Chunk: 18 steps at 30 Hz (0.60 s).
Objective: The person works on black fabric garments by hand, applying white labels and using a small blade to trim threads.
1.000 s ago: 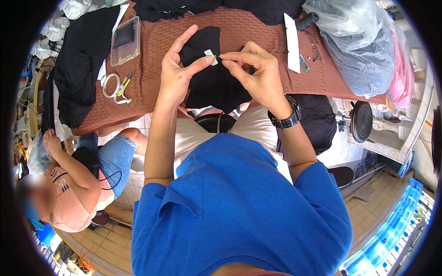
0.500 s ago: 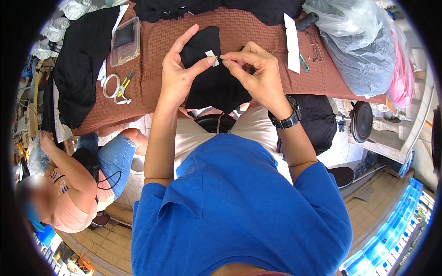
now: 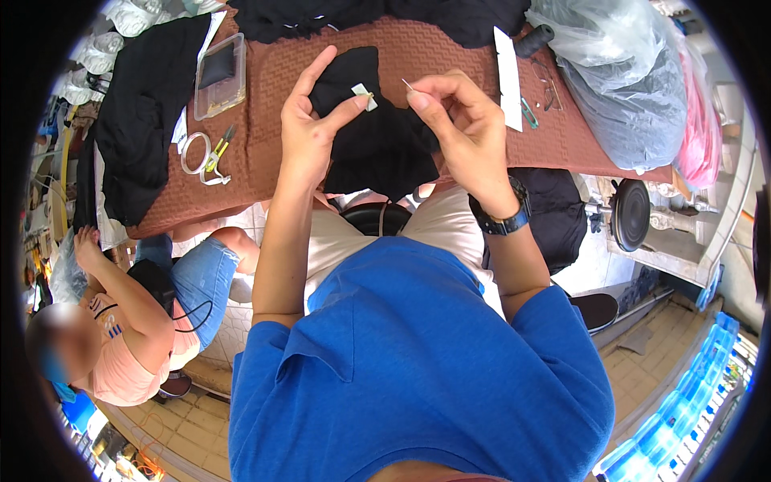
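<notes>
With its thumb on top, my left hand (image 3: 309,132) grips a piece of black cloth (image 3: 373,157) that hangs over the table edge toward my lap. A small white tag (image 3: 359,90) lies on the cloth under the thumb tip, beside a tiny gold-coloured piece too small to name. The index finger stretches upward along the cloth's left side. To the right, my right hand (image 3: 466,132) pinches a thin needle (image 3: 406,83) between thumb and forefinger, its tip pointing up-left, apart from the cloth. Any thread on it is too fine to see.
On the brown-covered table (image 3: 273,153) are yellow thread snips (image 3: 218,151), a clear ring (image 3: 193,153), a plastic box (image 3: 219,80), a white strip (image 3: 507,80), a black thread spool (image 3: 536,39) and stuffed plastic bags (image 3: 622,88). A person (image 3: 136,321) sits at the left.
My right hand has moved up and right, drawing away from the tag, and the needle now shows clear of the cloth. My left hand has shifted slightly left, still gripping the cloth.
</notes>
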Tool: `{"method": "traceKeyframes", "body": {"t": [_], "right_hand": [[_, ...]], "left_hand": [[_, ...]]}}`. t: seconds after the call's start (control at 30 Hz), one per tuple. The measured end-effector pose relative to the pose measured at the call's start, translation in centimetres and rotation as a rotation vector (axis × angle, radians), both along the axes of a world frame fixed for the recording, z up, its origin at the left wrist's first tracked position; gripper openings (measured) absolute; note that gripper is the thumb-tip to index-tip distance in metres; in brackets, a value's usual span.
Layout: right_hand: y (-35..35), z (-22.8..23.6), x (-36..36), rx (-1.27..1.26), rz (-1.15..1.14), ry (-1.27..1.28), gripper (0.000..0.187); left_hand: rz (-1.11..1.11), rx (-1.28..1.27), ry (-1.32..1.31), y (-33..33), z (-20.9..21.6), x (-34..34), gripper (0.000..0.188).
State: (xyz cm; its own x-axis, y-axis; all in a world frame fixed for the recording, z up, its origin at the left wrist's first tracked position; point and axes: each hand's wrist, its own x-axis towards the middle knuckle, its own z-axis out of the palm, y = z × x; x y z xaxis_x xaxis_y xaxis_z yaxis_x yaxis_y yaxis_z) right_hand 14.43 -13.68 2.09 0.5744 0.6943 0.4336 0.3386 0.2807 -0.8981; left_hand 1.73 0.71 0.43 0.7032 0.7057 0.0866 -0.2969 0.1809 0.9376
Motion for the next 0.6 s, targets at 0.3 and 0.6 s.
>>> {"method": "traceKeyframes", "body": {"t": [0.3, 0.6], "right_hand": [[-1.8, 2.6, -9.2, 0.126, 0.772, 0.103, 0.005], [-1.3, 1.7, -7.8, 0.019, 0.687, 0.109, 0.014]], "left_hand": [[0.336, 0.360, 0.079, 1.2, -5.3, 1.9, 0.070], [0.337, 0.269, -0.006, 0.9, -4.3, 1.2, 0.073]]}}
